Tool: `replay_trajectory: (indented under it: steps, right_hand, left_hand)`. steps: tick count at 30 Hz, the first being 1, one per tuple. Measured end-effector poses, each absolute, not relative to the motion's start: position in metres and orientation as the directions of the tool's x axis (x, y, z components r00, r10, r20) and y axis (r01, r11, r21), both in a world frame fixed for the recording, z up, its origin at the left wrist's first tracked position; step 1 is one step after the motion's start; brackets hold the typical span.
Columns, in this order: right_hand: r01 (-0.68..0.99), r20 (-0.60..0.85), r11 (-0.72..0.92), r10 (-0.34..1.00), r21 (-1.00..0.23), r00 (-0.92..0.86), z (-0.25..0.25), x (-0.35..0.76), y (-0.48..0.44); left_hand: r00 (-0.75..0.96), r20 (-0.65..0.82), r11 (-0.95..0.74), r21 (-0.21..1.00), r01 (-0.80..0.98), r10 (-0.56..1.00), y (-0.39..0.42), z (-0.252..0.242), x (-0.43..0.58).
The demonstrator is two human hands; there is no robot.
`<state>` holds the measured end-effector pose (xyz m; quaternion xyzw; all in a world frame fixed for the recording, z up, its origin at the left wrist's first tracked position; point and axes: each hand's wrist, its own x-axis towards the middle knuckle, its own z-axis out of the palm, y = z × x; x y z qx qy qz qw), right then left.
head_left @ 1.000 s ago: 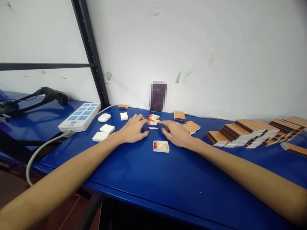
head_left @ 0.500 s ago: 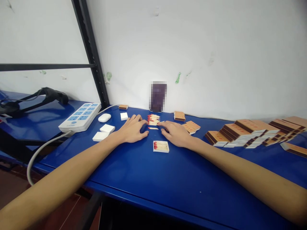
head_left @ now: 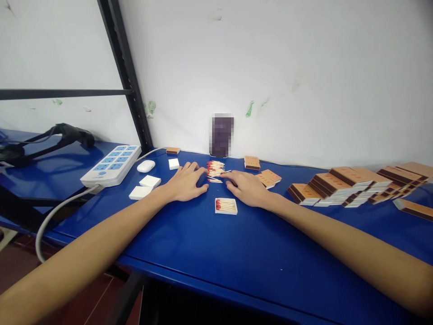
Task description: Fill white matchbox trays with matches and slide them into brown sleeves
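Observation:
A pile of red-tipped matches [head_left: 215, 168] lies on the blue table, with a few loose matches [head_left: 214, 180] just in front of it. My left hand [head_left: 187, 181] rests at the pile's left side, its fingers apart and the index fingertip at the match heads. On the right side, my right hand [head_left: 245, 186] lies with its index finger stretched to the plain match ends, thumb apart. Neither hand grips anything that I can see. Nearer to me, between the hands, sits a white matchbox tray [head_left: 226, 212] holding a row of matches.
Stacked matchboxes [head_left: 341, 185] stand to the right. Orange matchbox sleeves [head_left: 269, 177] and a matchbox [head_left: 252, 162] lie beyond my right hand. At left are white trays [head_left: 140, 192], a white earbud case [head_left: 145, 166] and a power strip [head_left: 111, 165]. A blurred dark upright object [head_left: 221, 136] leans against the wall.
Another match or so has come away from the pile's front edge beside the loose one. Both hands stay nearly in place; the whole view has shifted slightly.

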<state>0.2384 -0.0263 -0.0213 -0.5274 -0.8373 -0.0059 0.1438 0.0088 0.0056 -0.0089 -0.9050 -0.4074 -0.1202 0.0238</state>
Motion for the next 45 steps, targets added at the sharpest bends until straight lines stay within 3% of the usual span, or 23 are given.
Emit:
replay_trajectory:
  steps: [25, 36, 45]
  right_hand:
    - [0.878, 0.163, 0.479, 0.867, -0.01, -0.471, -0.0182, 0.2389, -0.0246]
    - [0.876, 0.18, 0.48, 0.865, -0.031, -0.468, -0.0207, 0.2406, -0.0234]
    - [0.874, 0.245, 0.466, 0.871, -0.137, -0.425, -0.0226, 0.2396, -0.0246]
  left_hand:
    - [0.67, 0.193, -0.689, 0.054, 0.722, 0.717, 0.0076, -0.0084, 0.01]
    - [0.678, 0.178, -0.693, 0.03, 0.72, 0.713, 0.0029, -0.0045, 0.0114]
    - [0.697, 0.187, -0.717, 0.059, 0.695, 0.692, -0.0012, -0.0043, 0.0119]
